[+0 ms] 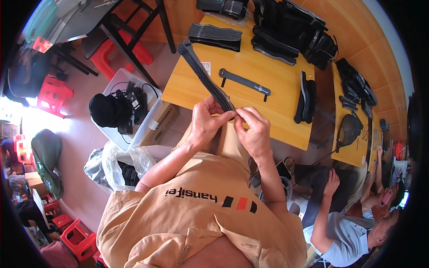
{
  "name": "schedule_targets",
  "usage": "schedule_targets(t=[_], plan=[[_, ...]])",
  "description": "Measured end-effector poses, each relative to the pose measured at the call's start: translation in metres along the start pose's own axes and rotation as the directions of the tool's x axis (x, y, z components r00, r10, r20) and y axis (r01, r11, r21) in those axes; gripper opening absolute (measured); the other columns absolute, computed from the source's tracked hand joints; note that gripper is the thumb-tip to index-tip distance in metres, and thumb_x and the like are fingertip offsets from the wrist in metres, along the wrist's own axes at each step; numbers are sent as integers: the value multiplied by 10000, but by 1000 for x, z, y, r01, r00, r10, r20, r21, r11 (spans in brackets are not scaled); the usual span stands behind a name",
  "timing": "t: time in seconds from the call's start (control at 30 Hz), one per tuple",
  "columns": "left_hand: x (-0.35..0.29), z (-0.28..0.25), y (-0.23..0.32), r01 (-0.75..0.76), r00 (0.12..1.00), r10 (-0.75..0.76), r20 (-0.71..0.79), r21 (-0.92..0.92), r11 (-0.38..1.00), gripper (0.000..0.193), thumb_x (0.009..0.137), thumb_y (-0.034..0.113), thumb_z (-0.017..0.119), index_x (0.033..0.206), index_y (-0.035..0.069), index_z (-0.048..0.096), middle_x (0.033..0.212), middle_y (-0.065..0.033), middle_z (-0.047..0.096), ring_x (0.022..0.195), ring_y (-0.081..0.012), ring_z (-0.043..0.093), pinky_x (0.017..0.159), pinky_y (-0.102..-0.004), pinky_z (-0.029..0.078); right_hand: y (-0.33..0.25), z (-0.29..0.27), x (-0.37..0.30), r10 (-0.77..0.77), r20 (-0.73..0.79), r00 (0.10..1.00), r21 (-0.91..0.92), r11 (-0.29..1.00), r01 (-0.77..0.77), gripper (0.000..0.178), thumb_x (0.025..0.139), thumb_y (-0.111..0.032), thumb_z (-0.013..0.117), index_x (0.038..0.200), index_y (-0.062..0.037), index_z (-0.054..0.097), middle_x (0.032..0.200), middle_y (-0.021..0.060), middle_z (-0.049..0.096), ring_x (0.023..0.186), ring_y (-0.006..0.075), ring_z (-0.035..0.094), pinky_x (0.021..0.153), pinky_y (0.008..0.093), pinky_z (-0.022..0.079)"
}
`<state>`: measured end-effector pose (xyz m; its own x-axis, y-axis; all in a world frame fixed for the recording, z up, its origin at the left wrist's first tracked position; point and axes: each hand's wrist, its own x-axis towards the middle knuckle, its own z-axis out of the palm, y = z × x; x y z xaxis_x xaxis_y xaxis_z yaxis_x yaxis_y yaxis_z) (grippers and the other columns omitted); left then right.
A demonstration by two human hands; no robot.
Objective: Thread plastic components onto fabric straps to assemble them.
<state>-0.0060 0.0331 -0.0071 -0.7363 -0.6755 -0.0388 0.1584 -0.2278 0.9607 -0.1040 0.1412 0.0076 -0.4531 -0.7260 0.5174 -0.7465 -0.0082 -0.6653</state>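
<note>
My left hand [206,119] is wrapped round the lower end of a stack of long dark grey straps [203,71]. The stack slants up and to the left over the table's near edge, its rounded ends at the top. My right hand [254,130] pinches at the lower end of the same stack, thumb and forefinger together beside the left thumb. What exactly those fingertips grip is too small to see. A single grey strap [243,82] with a hole in its rounded end lies beyond my hands, with two short black tabs under it.
On the yellow table [281,114] lie strap stacks [215,33], black straps [305,96] and black gear [299,24]. A clear plastic bin [117,136] of black items stands left, near a cardboard box [163,124]. A person in a light blue shirt [342,243] sits at the right.
</note>
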Motion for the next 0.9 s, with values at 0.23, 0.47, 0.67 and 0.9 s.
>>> schedule_targets(t=[0.23,0.47,0.67,0.9], plan=[[1,-6,6,31,997,-34,72,51,998,354,752,12,714,1065,-57,563,886,-55,635,795,-88,595,745,-230,504,-1,-1,0,-149,59,987,-227,961,159,265,663,53,644,919,9,592,813,90,575,655,250,611,537,327,506],[2,-7,8,77,990,-82,114,51,996,394,756,20,715,1102,-70,549,898,-56,633,823,-90,589,767,-238,491,5,0,2,-263,22,965,-245,934,260,238,650,76,629,869,-3,579,772,81,561,614,240,591,513,321,495],[2,-6,14,84,982,-99,159,98,992,444,744,-7,689,1152,-79,529,892,-56,637,830,-93,585,771,-240,483,8,-3,3,-190,33,981,-138,972,192,199,647,83,625,808,-16,561,698,75,525,556,244,564,473,329,462],[4,-8,16,36,986,-65,155,185,982,461,737,-8,679,1168,-68,524,874,-52,639,836,-98,586,766,-245,483,13,3,6,-24,3,1000,51,998,24,147,675,91,608,789,8,570,692,86,548,551,218,582,487,301,487]])
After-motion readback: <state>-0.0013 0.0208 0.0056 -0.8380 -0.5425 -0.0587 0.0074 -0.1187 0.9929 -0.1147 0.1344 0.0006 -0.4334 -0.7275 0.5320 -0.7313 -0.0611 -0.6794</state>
